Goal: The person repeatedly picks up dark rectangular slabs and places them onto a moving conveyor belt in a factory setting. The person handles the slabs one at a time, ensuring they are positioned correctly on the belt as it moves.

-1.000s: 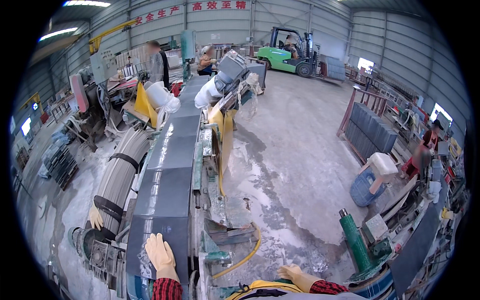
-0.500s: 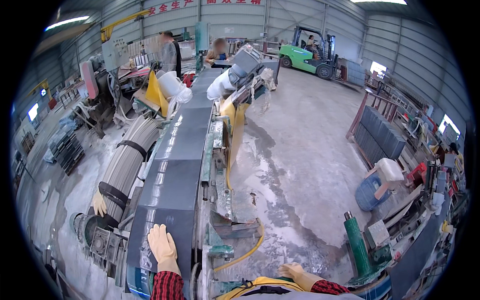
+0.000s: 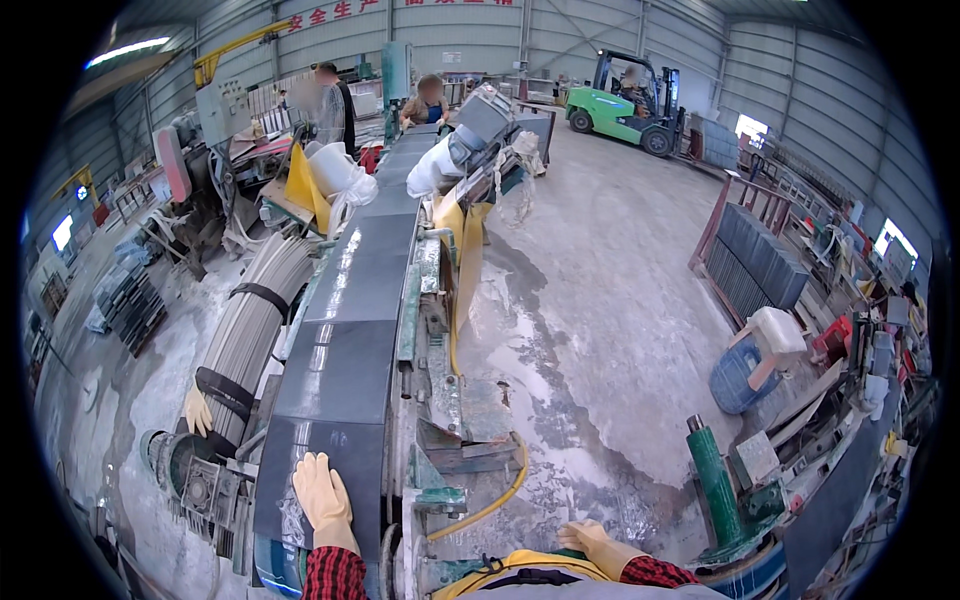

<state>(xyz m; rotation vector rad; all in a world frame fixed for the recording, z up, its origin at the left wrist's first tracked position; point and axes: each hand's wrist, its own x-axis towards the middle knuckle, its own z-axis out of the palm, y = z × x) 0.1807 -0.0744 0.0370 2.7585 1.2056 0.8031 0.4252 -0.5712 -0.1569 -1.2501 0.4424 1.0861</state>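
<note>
A: Nearest dark stone slab (image 3: 330,470): where is it?

B: Lowest one on the conveyor line (image 3: 370,270), bottom left of centre. Its near edge is cut off behind the sleeve (image 3: 335,575) and the frame rim. More dark slabs run end to end up the line towards a grey machine head (image 3: 480,125).

A: Left hand (image 3: 322,498)?

B: Yellow glove, laid flat, palm down on that slab, fingers stretched and together. Touching it, not gripping anything.

A: Right hand (image 3: 592,542)?

B: Also gloved, low at the bottom edge, next to a yellow apron (image 3: 520,565). Fingers look loosely extended, nothing in it that I can see. What's under it is hard to make out; can't tell if it touches anything.

A: Anything hidden?

B: Forearms mostly cut off, only red plaid cuffs show. Another yellow glove (image 3: 197,410) sits on the bundle of grey rods (image 3: 250,330) left of the line; can't tell if there's a hand in it.

A: Surroundings?

B: Yellow hose (image 3: 495,495) curling right of the line, wet grey concrete floor (image 3: 600,300), green cylinder (image 3: 712,485) lower right, rack of dark slabs (image 3: 755,260) on the right, green forklift (image 3: 625,100) far back. Two people stand at the far end of the line, too small for detail.
</note>
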